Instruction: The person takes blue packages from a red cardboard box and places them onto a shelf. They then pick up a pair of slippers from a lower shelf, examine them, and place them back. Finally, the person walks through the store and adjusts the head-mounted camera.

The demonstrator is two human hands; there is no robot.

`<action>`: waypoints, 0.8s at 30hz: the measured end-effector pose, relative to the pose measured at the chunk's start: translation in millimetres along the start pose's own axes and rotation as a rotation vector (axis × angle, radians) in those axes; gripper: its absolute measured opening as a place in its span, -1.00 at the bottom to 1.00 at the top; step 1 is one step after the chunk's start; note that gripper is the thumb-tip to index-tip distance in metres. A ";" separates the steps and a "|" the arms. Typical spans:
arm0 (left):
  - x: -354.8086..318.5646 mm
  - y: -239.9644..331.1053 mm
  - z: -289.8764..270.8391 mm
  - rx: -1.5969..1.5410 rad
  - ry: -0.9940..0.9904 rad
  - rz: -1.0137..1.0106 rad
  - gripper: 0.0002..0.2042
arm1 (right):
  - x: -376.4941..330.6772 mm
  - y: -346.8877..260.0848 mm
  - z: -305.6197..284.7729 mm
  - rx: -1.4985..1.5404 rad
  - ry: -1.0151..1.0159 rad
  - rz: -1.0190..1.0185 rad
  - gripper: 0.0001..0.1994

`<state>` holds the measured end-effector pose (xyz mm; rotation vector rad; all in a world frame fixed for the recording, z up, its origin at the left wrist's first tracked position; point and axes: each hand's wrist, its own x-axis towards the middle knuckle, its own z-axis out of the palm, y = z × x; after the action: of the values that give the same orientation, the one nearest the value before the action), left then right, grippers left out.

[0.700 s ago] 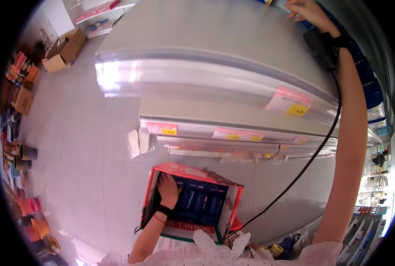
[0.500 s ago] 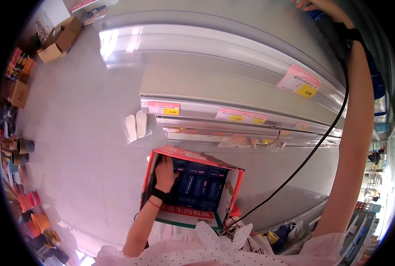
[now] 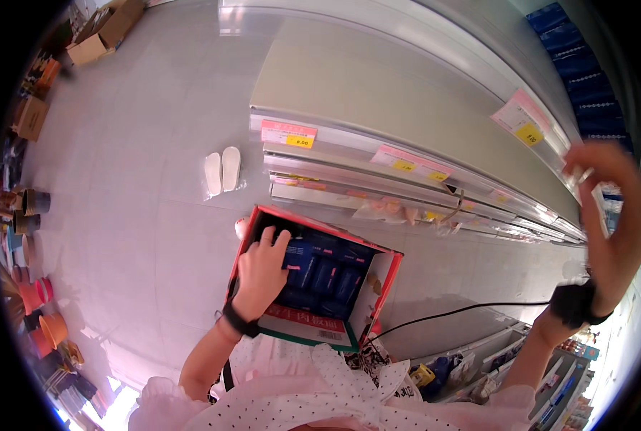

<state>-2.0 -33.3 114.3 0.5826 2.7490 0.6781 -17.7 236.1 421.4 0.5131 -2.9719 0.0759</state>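
An open cardboard box (image 3: 394, 276) with red edges stands in front of me, packed with several dark blue packets (image 3: 324, 276). My left hand (image 3: 261, 271) reaches into its left side. Its thumb and fingers close on the edge of one blue packet (image 3: 300, 251), partly covering it. At the far right, beside the shelf edge, my right hand (image 3: 611, 190) is raised with curved fingers apart, somewhat blurred, and nothing shows in it. A row of blue packets (image 3: 585, 79) stands on the upper shelf beyond that hand.
Grey shelves (image 3: 378, 93) with price tags cross the view beyond the box. White insoles (image 3: 223, 169) in clear plastic lie on the floor. Flowerpots (image 3: 53, 329) line the left side. A black cable (image 3: 450, 312) runs between the box and my right wrist.
My right hand has come down and back from the upper shelf. My left hand has shifted in the box onto a blue packet, which looks raised. The view has turned slightly.
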 end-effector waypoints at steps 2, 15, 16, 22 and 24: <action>-6.5 21.3 -60.0 -0.216 0.001 -0.040 -0.50 | -11.2 -19.5 18.9 0.232 -0.122 -0.133 -0.71; -11.3 49.5 -97.0 -1.394 -0.075 0.167 -0.45 | -26.7 -28.5 43.1 0.944 -0.017 0.201 -0.38; -8.8 38.3 -96.8 -1.058 -0.219 0.136 -0.64 | -35.5 -19.1 40.0 1.012 0.118 0.242 -0.42; 9.5 -14.4 0.0 0.108 -0.255 0.317 -0.67 | -17.0 49.3 4.3 1.001 0.634 0.325 -0.63; 10.2 -23.7 36.9 0.244 -0.218 0.248 -0.57 | 10.9 77.4 -14.2 1.563 0.479 0.616 -0.63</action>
<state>-6.5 -33.7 69.5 1.0003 2.5932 0.3045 -52.3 306.3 434.7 -0.3475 -1.8872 2.1667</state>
